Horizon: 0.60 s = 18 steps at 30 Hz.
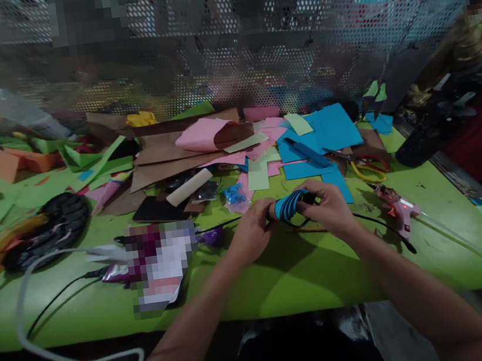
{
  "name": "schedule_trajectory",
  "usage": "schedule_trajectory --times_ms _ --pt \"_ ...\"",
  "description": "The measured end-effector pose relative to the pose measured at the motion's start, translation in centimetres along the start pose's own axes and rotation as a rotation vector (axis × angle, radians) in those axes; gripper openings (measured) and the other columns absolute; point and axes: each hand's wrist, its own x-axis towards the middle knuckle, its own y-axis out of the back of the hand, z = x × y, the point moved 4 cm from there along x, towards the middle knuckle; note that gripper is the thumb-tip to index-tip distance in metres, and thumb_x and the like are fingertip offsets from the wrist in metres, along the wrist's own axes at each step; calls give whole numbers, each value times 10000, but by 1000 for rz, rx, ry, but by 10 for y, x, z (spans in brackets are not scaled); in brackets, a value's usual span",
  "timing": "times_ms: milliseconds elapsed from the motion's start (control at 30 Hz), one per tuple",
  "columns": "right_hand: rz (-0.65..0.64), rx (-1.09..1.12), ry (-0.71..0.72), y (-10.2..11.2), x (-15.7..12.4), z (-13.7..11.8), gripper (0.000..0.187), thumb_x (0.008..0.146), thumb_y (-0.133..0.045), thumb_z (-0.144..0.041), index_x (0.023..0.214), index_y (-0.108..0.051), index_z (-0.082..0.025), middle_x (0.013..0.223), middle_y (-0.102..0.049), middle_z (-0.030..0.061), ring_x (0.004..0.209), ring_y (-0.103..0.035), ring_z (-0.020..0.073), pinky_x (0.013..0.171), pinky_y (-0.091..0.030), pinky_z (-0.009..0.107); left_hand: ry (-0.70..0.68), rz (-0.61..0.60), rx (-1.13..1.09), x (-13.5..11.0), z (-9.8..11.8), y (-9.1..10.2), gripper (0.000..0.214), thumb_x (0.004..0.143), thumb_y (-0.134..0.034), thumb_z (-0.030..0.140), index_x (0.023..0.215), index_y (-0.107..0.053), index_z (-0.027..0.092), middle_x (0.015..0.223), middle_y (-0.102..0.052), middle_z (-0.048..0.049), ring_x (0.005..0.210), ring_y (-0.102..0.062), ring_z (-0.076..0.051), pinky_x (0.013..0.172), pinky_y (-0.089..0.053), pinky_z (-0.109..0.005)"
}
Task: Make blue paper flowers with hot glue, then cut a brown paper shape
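Over the middle of the green table, both hands meet around a bent bundle of blue strips (289, 206), layered like a fan. My left hand (254, 230) pinches its left end, fingers closed. At its right end, my right hand (328, 207) grips with thumb and fingers curled in. Whether the layers are separate pieces or one folded sheet, I cannot tell. Just beyond the hands lie flat blue sheets (327, 127) and a small clear bag of blue bits (234, 194). A black cord passes behind the hands.
Right of my hands lies a pink glue gun (403, 212) with its cord, below yellow-and-red-handled scissors (370, 168). Left are a phone-like device (163, 267), a white cable (21, 298) and a yellow-handled tool (5, 244). Brown sheets (164, 170) lie toward the perforated metal screen (207, 60).
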Motion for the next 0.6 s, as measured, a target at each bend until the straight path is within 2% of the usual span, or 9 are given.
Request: schedule_trajectory --times_ms 200,400,600 --pt "-1 -36 23 -1 -2 -3 123 661 -640 -217 756 -717 -207 707 -663 9 657 -548 162 594 -392 276 -55 -8 75 1 3 1 301 820 -600 127 1114 -611 188 1063 -703 -90 973 -632 -242 891 -497 -384" --pt "20 -66 59 -1 -3 -6 113 659 -616 -194 732 -700 -211 707 -667 9 659 -556 165 596 -393 277 -43 -32 137 1 4 0 306 816 -598 114 1108 -622 204 1020 -689 -77 950 -615 -240 877 -486 -381" --pt "50 -70 73 -2 -7 -4 79 668 -620 -184 715 -680 -207 696 -649 8 654 -551 164 590 -389 280 -30 -34 69 0 4 -3 314 821 -585 129 1125 -613 203 1052 -681 -87 969 -606 -244 904 -485 -398"
